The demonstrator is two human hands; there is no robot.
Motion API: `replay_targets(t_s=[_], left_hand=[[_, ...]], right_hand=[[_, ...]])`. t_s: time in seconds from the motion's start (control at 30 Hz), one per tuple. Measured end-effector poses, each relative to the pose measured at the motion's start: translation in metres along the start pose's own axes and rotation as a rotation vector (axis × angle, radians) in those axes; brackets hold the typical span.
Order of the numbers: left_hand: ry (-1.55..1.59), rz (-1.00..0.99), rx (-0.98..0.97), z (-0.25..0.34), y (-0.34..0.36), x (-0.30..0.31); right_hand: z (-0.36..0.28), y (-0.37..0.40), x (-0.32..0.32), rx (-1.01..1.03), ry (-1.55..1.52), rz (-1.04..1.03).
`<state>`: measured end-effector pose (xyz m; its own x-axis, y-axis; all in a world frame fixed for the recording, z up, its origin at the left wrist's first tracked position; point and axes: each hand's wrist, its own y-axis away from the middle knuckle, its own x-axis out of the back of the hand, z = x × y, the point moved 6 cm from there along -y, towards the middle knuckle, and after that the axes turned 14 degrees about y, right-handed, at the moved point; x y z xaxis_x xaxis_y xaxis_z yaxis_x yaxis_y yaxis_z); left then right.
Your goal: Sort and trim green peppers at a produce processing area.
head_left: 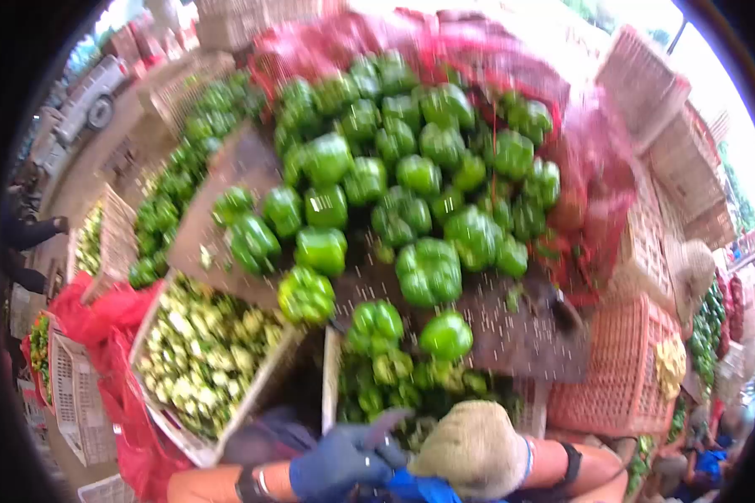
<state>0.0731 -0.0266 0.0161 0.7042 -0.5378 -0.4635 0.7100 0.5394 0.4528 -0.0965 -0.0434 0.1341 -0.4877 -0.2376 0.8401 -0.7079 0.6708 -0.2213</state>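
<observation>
My left hand (340, 461), in a blue glove, is low in the view with its fingers curled. A blurred, dull purple, blade-like shape (387, 422) sticks up beside them; what it is stays unclear. Close by on the right is my right hand (471, 450) in a beige glove, back upward, its fingers hidden. Both hands are in front of a crate of green peppers (376, 394). Beyond them, a heap of green bell peppers (415, 173) covers a dark brown board (520, 323). Two peppers sit at the board's near edge.
A white-rimmed crate (147, 344) of pale cut pieces stands at the left, beside red sacking (113, 335). Red mesh bags (591, 180) border the heap. An orange crate (608, 369) is at the right, with stacked crates behind. Another person's legs (33, 233) show far left.
</observation>
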Motion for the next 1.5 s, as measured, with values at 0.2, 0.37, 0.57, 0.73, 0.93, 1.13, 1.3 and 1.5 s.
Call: replay_targets(t_s=[0.2,0.37,0.57,0.73,0.93,1.13,1.3,1.5], left_hand=[[0.126,-0.024,0.503,-0.023,-0.008,-0.018],[0.171,-0.055,0.391,-0.048,-0.002,-0.033],[0.234,-0.121,0.396,-0.047,0.019,-0.066],[0.17,-0.074,0.235,-0.047,0.029,-0.07],[0.087,0.441,-0.376,-0.025,0.021,-0.015],[0.083,0.303,-0.513,-0.002,0.018,-0.052],[0.184,0.3,-0.406,-0.036,0.029,-0.075],[0.159,0.205,-0.338,-0.071,0.05,-0.094]], right_hand=[[-0.006,0.081,-0.074,-0.129,-0.396,-0.076],[0.028,0.073,-0.069,-0.287,-0.748,-0.313],[0.093,0.072,-0.022,-0.352,0.429,0.437],[0.124,0.024,-0.055,-0.507,0.611,0.225],[0.118,0.053,-0.071,-0.741,-0.414,0.426],[0.005,0.074,-0.083,-0.768,-1.296,0.362],[-0.034,0.108,-0.071,-0.727,0.047,0.422],[-0.03,0.14,-0.084,-0.85,-0.519,0.753]])
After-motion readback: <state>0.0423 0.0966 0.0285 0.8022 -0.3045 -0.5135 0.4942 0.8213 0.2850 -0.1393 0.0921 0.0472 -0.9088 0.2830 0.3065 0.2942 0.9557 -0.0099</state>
